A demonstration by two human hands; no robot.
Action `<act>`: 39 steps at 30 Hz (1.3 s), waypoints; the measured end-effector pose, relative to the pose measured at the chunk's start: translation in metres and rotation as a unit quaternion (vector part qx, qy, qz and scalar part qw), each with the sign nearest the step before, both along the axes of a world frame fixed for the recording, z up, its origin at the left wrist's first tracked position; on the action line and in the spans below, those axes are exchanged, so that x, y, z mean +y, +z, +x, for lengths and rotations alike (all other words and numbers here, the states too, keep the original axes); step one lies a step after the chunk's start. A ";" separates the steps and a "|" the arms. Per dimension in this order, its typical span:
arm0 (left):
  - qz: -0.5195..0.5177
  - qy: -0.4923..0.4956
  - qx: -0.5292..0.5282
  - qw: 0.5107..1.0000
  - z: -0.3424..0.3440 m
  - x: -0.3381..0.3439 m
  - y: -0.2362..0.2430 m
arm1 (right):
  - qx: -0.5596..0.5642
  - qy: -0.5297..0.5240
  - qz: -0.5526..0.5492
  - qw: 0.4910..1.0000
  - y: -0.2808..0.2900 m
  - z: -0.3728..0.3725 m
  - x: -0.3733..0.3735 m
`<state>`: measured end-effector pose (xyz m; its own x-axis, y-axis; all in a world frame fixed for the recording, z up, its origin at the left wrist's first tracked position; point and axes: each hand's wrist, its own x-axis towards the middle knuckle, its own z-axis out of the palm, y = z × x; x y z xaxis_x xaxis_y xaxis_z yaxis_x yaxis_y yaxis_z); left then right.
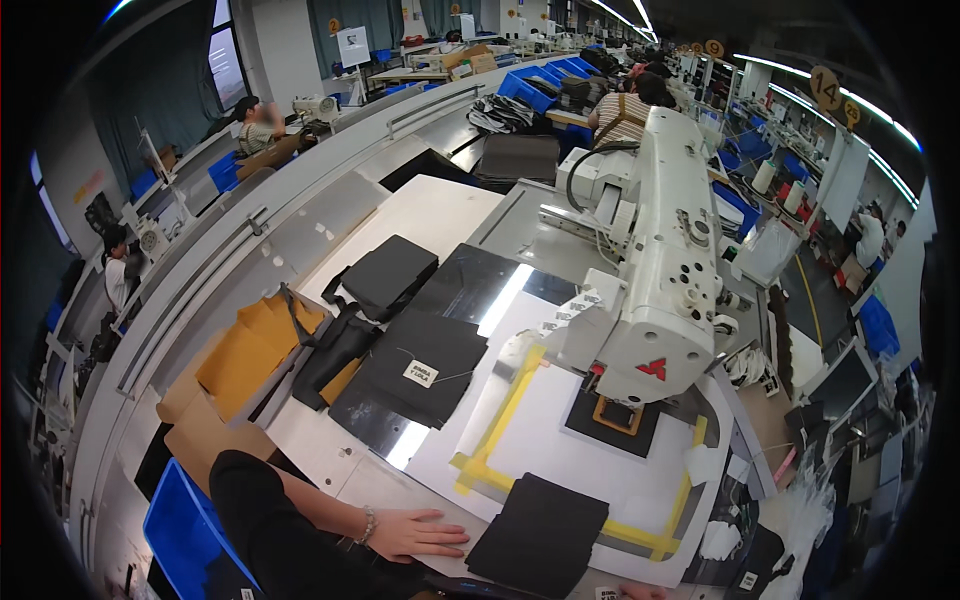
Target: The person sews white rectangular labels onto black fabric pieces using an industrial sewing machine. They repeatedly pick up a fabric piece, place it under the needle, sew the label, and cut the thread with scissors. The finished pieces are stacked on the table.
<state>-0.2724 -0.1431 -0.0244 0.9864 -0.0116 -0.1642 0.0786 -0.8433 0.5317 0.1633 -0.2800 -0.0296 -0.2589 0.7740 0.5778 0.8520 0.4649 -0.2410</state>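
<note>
My left hand (418, 533) lies flat on the white worktop with its fingers stretched out and nothing in it. Just right of its fingertips is a stack of black fabric pieces (540, 535). At the lower edge only a bit of my right hand (642, 592) shows, close to a small white label (606, 593); its grip is hidden. Under the head of a white sewing machine (665, 290), a black piece (590, 425) lies beneath a brown frame (617, 416). Further left, a black fabric piece (440, 340) carries a white label (420, 373) with loose thread.
Yellow tape (500, 480) borders a white sheet around the machine's work area. Black folded pieces (390, 272) and an open yellow-brown box (250, 355) stand at left. A blue bin (190, 530) is beside my left arm. Other people sit at machines further off.
</note>
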 end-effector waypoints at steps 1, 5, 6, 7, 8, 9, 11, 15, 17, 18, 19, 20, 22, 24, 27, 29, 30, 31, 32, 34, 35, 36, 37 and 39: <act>0.007 -0.003 0.010 1.000 0.001 0.002 0.001 | 0.007 0.007 0.005 1.000 0.000 -0.002 0.003; 0.036 -0.009 0.022 0.999 0.006 0.006 0.002 | 0.028 0.026 0.022 0.999 0.004 0.002 0.005; 0.044 -0.011 0.029 0.999 0.007 0.007 0.005 | 0.034 0.028 0.027 0.999 0.004 0.003 0.004; 0.052 -0.013 0.036 0.998 0.008 0.008 0.006 | 0.038 0.032 0.030 0.998 0.006 0.004 0.005; 0.062 -0.012 0.037 0.997 0.007 0.009 0.007 | 0.042 0.036 0.033 0.998 0.008 0.005 0.004; 0.066 -0.012 0.038 0.997 0.005 0.007 0.005 | 0.047 0.040 0.033 0.998 0.009 0.006 0.002; 0.069 -0.010 0.036 0.997 0.002 0.006 0.001 | 0.056 0.047 0.033 0.997 0.011 0.008 0.004; 0.078 -0.012 0.040 0.996 -0.001 0.008 -0.005 | 0.069 0.055 0.035 0.996 0.017 0.013 0.000; 0.082 -0.011 0.035 0.996 -0.002 0.008 -0.007 | 0.075 0.060 0.034 0.995 0.018 0.017 -0.003; 0.083 -0.010 0.034 0.996 -0.005 0.006 -0.007 | 0.080 0.066 0.032 0.994 0.020 0.018 -0.004; 0.085 -0.009 0.032 0.996 -0.007 0.005 -0.007 | 0.085 0.068 0.032 0.994 0.022 0.018 -0.003; 0.085 -0.010 0.027 0.996 -0.008 0.005 -0.009 | 0.087 0.069 0.031 0.993 0.024 0.020 -0.002; 0.107 -0.004 -0.001 0.994 -0.011 0.001 -0.014 | 0.091 0.073 0.028 0.993 0.025 0.021 -0.005; 0.130 0.006 -0.028 0.991 -0.009 0.000 -0.013 | 0.094 0.075 0.028 0.992 0.028 0.021 -0.008; 0.123 0.031 -0.041 0.991 -0.004 -0.003 -0.001 | 0.099 0.082 0.026 0.991 0.029 0.022 -0.010; 0.126 0.034 -0.044 0.990 -0.002 -0.003 0.003 | 0.107 0.081 0.023 0.991 0.029 0.022 -0.013; 0.129 0.033 -0.049 0.990 0.000 -0.001 0.002 | 0.107 0.079 0.023 0.991 0.030 0.023 -0.014; 0.143 0.030 -0.053 0.988 0.000 0.000 0.000 | 0.108 0.079 0.022 0.991 0.030 0.022 -0.016; 0.157 0.028 -0.057 0.986 -0.003 0.000 -0.004 | 0.110 0.077 0.021 0.991 0.030 0.021 -0.017; 0.167 0.035 -0.072 0.983 -0.002 -0.001 -0.006 | 0.109 0.073 0.021 0.991 0.030 0.018 -0.016; 0.162 0.044 -0.082 0.982 0.000 -0.003 -0.006 | 0.110 0.072 0.021 0.991 0.030 0.018 -0.018; 0.159 0.056 -0.091 0.981 0.000 -0.005 -0.005 | 0.110 0.073 0.020 0.991 0.030 0.016 -0.021; 0.170 0.055 -0.092 0.980 0.000 -0.006 -0.005 | 0.111 0.073 0.020 0.991 0.029 0.016 -0.025; 0.192 0.056 -0.093 0.975 -0.002 -0.008 -0.005 | 0.111 0.073 0.023 0.991 0.026 0.011 -0.029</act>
<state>-0.2748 -0.1509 -0.0290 0.9912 0.1244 0.0461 0.1134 -0.9748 0.1924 0.1748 -0.3095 -0.0033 -0.2284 0.7094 0.6668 0.7034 0.5937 -0.3907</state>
